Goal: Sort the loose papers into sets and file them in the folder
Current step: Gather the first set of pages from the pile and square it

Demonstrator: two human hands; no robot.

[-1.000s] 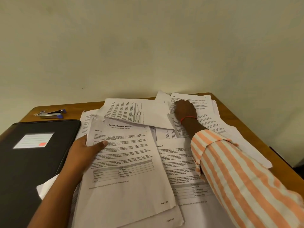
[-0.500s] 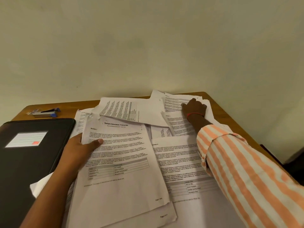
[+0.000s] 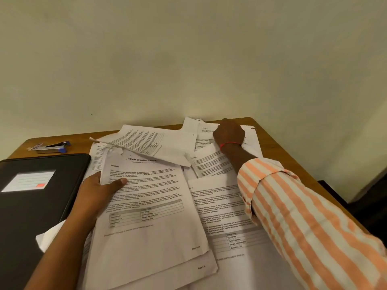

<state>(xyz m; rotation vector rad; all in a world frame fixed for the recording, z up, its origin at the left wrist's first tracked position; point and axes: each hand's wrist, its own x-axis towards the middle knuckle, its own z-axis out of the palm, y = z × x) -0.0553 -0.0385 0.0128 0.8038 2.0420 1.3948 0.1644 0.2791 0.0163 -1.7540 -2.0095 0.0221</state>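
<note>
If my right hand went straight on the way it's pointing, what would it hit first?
Probably the wall. The right hand rests on the far papers by the table's back edge, pointing away; nothing else shows between, though depth is unclear.

The folder [image 3: 31, 216] runs off the left and bottom edges. The left hand [image 3: 98, 191] has its fingers hidden under the top sheet [image 3: 150, 237], only the thumb showing. The right hand [image 3: 229, 133] shows only its back, its fingers unseen. Small print on the papers [image 3: 219, 206] is unreadable.
</note>
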